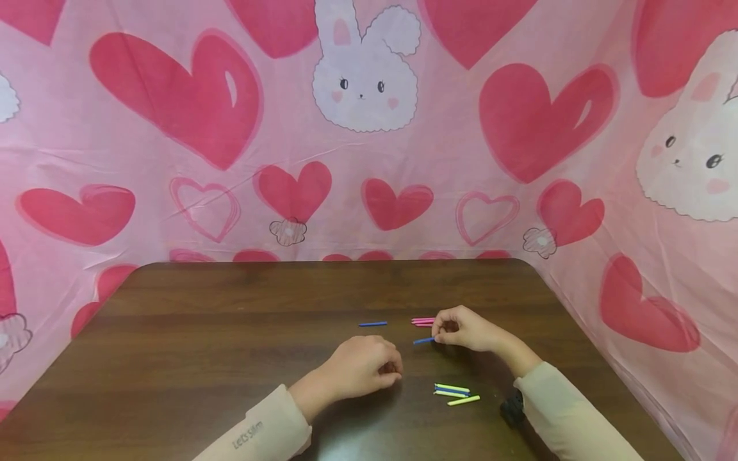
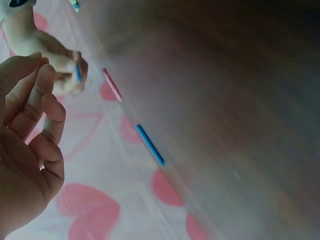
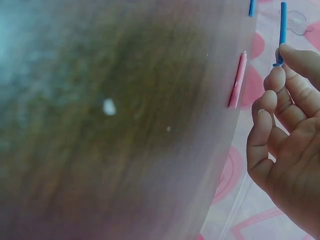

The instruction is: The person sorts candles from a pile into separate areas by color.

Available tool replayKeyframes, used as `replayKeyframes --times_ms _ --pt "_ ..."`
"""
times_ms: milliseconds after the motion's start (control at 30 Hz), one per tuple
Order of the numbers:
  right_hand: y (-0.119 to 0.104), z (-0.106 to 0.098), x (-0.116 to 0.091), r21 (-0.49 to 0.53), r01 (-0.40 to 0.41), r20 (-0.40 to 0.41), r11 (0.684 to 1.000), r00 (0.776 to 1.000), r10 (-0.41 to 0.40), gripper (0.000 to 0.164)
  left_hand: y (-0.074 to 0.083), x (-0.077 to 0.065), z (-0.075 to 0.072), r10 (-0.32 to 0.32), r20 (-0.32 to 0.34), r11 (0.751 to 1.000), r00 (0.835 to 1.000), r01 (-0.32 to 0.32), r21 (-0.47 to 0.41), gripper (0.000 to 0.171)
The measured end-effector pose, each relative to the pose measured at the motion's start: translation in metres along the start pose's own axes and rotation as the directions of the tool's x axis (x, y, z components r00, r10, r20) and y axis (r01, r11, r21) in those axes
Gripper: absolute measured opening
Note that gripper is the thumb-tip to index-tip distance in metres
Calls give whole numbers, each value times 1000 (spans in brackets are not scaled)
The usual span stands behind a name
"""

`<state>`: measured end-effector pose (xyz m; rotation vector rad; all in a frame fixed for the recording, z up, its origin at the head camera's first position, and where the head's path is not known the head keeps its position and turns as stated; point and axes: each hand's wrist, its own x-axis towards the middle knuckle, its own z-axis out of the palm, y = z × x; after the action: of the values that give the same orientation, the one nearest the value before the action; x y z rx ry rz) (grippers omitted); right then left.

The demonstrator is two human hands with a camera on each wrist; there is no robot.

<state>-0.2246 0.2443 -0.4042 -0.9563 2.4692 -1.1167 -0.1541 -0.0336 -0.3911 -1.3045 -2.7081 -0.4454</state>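
Just nearer us than the pink sticks (image 1: pixel 423 321), our right hand (image 1: pixel 468 330) pinches a blue stick (image 1: pixel 423 341) pointing left; our left hand (image 1: pixel 364 367), loosely curled and empty, is nearer the loose blue stick (image 1: pixel 373 324) left of the pink sticks.

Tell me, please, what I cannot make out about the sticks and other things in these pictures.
Head view: the right ends of the pink sticks, hidden by the right grip.
Head view: what the black object is, partly behind the right sleeve.
Right wrist view: the loose blue stick's upper end, cut off by the top edge; the white spot's nature, too blurred.
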Motion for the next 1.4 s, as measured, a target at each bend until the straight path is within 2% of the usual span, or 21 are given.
replayKeyframes --times_ms 233,467,700,933,1200,1400 --pt "2 0 8 -18 -20 -10 1000 1000 20 4 10 9 6 40 48 997 998 -43 69 4" --pt "8 -1 15 -39 -34 -39 999 999 33 5 22 21 13 69 119 992 991 -80 94 4" --pt "7 0 26 -70 -42 -49 997 998 39 5 29 30 23 67 159 991 985 -84 102 5" --pt "4 3 34 -57 -50 -58 997 997 47 4 33 34 27 43 163 992 986 -61 113 5" --pt "3 6 43 -38 -42 -69 998 997 39 5 32 42 33 80 145 990 986 -96 106 6" --pt "0 7 51 -11 -43 -78 999 996 42 6 33 49 35 75 132 990 988 -90 111 8"
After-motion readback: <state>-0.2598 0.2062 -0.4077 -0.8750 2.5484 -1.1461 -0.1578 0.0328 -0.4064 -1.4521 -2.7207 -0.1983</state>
